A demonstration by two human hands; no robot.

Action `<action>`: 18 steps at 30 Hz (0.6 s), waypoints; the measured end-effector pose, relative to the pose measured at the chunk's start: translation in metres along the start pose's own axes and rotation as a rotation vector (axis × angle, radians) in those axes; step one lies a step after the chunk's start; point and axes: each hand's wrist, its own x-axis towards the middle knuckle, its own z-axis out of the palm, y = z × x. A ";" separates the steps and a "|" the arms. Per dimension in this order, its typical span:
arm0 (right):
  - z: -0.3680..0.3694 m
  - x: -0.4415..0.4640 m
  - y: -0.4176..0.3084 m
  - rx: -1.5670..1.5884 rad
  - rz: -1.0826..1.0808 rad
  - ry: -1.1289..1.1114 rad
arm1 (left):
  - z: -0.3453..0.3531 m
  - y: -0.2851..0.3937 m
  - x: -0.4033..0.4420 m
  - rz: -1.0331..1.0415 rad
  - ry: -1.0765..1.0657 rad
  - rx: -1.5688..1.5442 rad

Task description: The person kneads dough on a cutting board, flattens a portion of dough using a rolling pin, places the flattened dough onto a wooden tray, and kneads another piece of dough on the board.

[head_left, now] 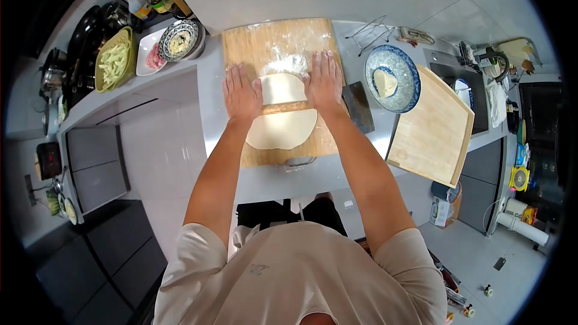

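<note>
A pale sheet of dough (282,130) lies on a floured wooden board (253,36). Across it runs a thin wooden rolling pin (285,108), with dough visible on both sides. My left hand (242,93) is open, fingers stretched forward, its palm over the pin's left end. At the other end, my right hand (324,82) rests the same way, flat and open. Loose white flour (288,63) is scattered on the board beyond the dough. A dark flat blade (358,107) lies by the board's right edge, close to my right hand.
Right of the board are a blue-rimmed bowl (409,87) with dough inside, a wire rack (372,33) and a wooden tray (430,126). At the left stand a green basket (129,69) of cut vegetables, a white meat dish (144,54), a patterned bowl (191,33) and bottles (174,3).
</note>
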 end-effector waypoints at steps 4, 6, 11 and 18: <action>-0.003 -0.042 -0.001 0.102 0.008 -0.057 | -0.008 0.004 -0.031 0.015 -0.024 0.012; -0.010 -0.097 0.000 0.108 -0.014 -0.145 | -0.023 0.006 -0.073 0.060 -0.154 0.018; -0.035 -0.187 0.001 0.145 -0.116 -0.195 | -0.047 0.003 -0.165 0.179 -0.239 -0.053; -0.003 -0.174 0.026 0.241 -0.185 -0.192 | -0.048 -0.004 -0.158 0.222 -0.184 -0.140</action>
